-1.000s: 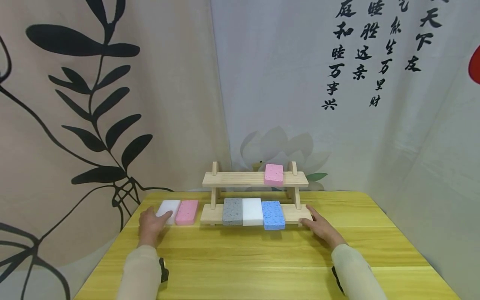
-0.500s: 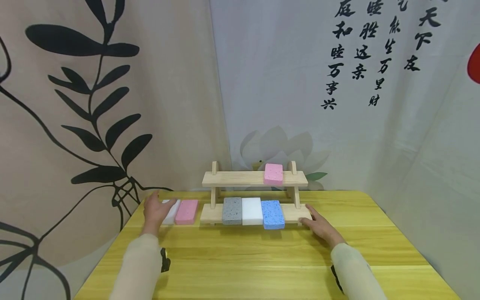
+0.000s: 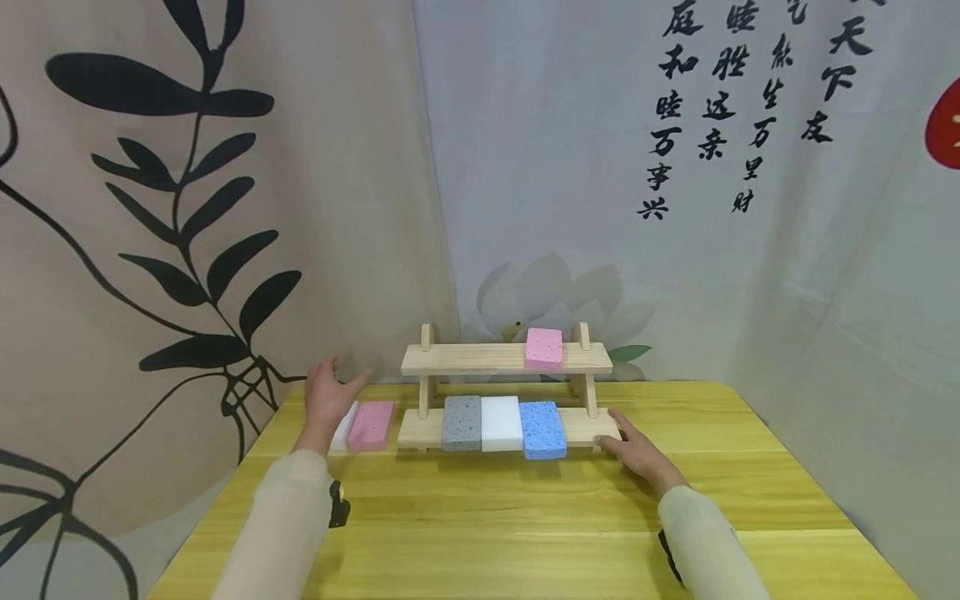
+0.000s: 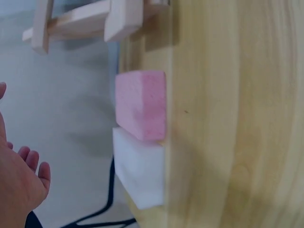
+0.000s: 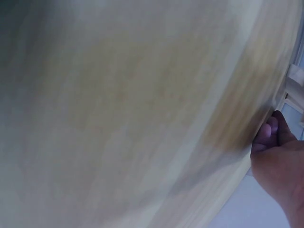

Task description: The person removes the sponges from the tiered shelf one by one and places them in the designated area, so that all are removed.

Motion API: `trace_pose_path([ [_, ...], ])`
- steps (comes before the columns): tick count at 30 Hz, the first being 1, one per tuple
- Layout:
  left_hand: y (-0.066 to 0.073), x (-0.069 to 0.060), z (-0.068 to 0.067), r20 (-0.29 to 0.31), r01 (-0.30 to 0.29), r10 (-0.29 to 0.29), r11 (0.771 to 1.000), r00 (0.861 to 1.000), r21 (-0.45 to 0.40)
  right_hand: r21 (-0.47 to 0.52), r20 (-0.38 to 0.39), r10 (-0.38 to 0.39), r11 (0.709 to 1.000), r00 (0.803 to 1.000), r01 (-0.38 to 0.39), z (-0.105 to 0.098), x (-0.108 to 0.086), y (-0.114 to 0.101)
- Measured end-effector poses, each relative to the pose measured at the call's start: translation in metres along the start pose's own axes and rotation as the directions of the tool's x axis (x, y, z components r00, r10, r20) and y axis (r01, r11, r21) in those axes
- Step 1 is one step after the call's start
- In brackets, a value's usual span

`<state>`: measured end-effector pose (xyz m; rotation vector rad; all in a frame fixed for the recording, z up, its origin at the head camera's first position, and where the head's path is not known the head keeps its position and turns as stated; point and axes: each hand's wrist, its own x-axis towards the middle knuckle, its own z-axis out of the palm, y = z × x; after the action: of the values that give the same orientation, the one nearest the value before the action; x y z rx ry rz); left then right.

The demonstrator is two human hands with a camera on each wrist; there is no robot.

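Note:
My left hand (image 3: 330,403) is raised over the left end of the table, thumb spread and nothing in its grasp. It partly covers a white sponge (image 3: 343,429), which lies against a pink sponge (image 3: 371,426). In the left wrist view my hand (image 4: 21,183) is apart from the white sponge (image 4: 140,168) and pink sponge (image 4: 141,104). My right hand (image 3: 641,458) holds the right end of the lower board of a two-tier wooden rack (image 3: 465,359). That board carries a grey sponge (image 3: 461,423), a white one and a blue sponge (image 3: 543,430).
Another pink sponge (image 3: 543,348) sits on the rack's upper board, right of centre. Behind the wooden table (image 3: 495,517) hangs a printed cloth (image 3: 360,208) with plant shapes and writing.
My left hand has risen from beside the white sponge and moved away and slightly right over it, fingers spreading. My right hand stays on the rack, and the sponges lie as before.

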<state>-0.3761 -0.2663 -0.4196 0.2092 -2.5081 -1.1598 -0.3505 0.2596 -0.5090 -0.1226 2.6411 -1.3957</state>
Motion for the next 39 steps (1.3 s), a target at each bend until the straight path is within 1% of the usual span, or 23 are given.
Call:
trace_pose_path([
  [3, 0.012, 0.002, 0.003, -0.001, -0.005, 0.005, 1.000, 1.000, -0.015, 0.000, 0.001, 0.012, 1.000, 1.000, -0.012, 0.000, -0.001, -0.003],
  [6, 0.022, 0.004, 0.007, -0.005, -0.027, 0.027, 0.999, 1.000, -0.041, 0.001, -0.001, 0.015, 1.000, 1.000, -0.015, 0.000, 0.002, 0.000],
  [12, 0.046, 0.006, 0.019, 0.021, -0.068, 0.071, 0.992, 0.997, -0.107, 0.049, 0.019, 0.034, 0.998, 0.999, -0.035, -0.002, 0.008, 0.007],
  [15, 0.058, 0.005, 0.025, 0.031, -0.087, 0.092, 0.987, 0.995, -0.136, 0.064, 0.018, 0.026, 0.998, 0.999, -0.027, -0.002, 0.007, 0.008],
  [18, 0.070, 0.004, 0.033, 0.033, -0.114, 0.120, 0.982, 0.992, -0.150, 0.044, 0.013, 0.002, 0.999, 1.000, -0.002, -0.003, 0.006, 0.008],
  [21, 0.081, 0.003, 0.042, 0.042, -0.141, 0.149, 0.978, 0.988, -0.154, 0.031, 0.007, -0.004, 1.000, 1.000, 0.004, -0.003, 0.005, 0.009],
  [25, 0.092, 0.003, 0.056, 0.052, -0.182, 0.192, 0.971, 0.980, -0.156, 0.035, 0.009, 0.009, 0.999, 1.000, -0.009, -0.003, 0.004, 0.010],
  [28, 0.100, 0.002, 0.066, 0.049, -0.205, 0.215, 0.966, 0.975, -0.157, 0.013, 0.012, -0.021, 1.000, 1.000, 0.021, -0.004, 0.003, 0.009],
  [30, 0.106, 0.000, 0.074, 0.047, -0.210, 0.220, 0.965, 0.974, -0.157, 0.023, 0.009, -0.026, 0.999, 1.000, 0.026, -0.003, 0.002, 0.008],
  [34, 0.119, -0.008, 0.088, 0.053, -0.196, 0.208, 0.965, 0.977, -0.174, 0.039, 0.013, -0.013, 0.999, 1.000, 0.012, -0.002, 0.002, 0.007],
  [39, 0.133, -0.017, 0.106, 0.069, -0.173, 0.190, 0.965, 0.979, -0.199, 0.015, 0.007, -0.002, 1.000, 1.000, 0.002, -0.001, -0.001, 0.001],
])
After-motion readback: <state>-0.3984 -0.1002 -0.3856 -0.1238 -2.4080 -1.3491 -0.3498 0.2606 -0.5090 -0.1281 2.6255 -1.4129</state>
